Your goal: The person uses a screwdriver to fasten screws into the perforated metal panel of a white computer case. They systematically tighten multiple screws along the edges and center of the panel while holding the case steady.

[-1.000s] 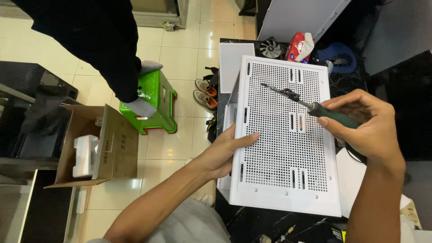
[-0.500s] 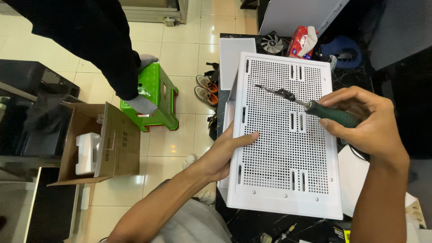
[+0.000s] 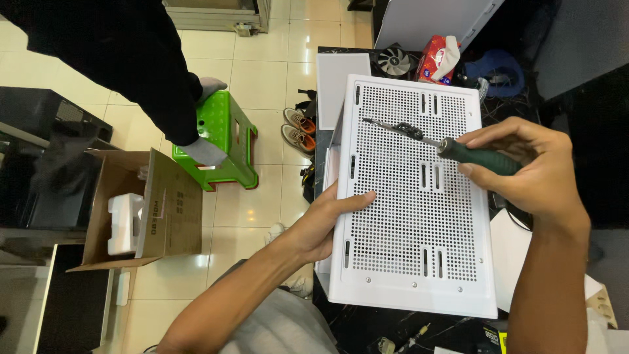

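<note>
Left hand [image 3: 322, 223]: fingers spread flat on white perforated panel [image 3: 413, 196] | right hand [image 3: 524, 167]: fingers pinching green-handled screwdriver [image 3: 452, 147], tip over panel's upper part | panel lies on dark tabletop [image 3: 393, 324]

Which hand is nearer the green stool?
Left. The left hand rests on the white panel's left edge, toward the green stool; the right hand is farther right.

bare forearms and hands, no sleeves or gloves, grey shorts at the lap.
</note>
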